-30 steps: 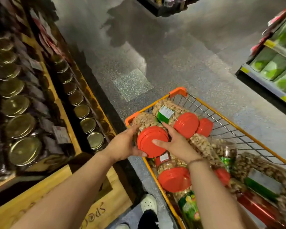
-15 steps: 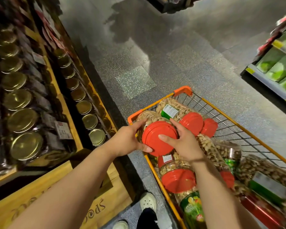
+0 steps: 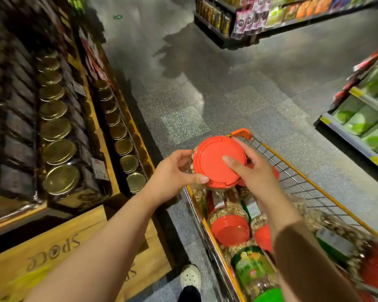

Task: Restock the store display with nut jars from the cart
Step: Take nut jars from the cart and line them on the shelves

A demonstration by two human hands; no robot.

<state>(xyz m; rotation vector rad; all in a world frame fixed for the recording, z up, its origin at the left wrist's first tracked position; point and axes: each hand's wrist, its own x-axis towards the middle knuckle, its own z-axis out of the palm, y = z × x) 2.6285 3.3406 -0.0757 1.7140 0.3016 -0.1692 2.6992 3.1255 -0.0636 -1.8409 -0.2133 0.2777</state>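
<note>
Right now you are holding a jar (image 3: 219, 163) with both hands, up above the near corner of the cart (image 3: 297, 171). Your left hand (image 3: 172, 173) is curling round its left side, thumb on the lid edge. Your right hand (image 3: 254, 168) is gripping the right side, with a finger lying across the red lid.

To do this well, I think you should be keeping both hands on it, since it looks big and heavy. Be swinging it left toward the shelf (image 3: 96, 118) beside your left arm, and looking for a gap among the gold lids (image 3: 60, 179).

More jars are lying under your right arm. The jar's body is mostly hiding under its lid. The shelf is dark and blurry, so I cannot spot a free place.
</note>
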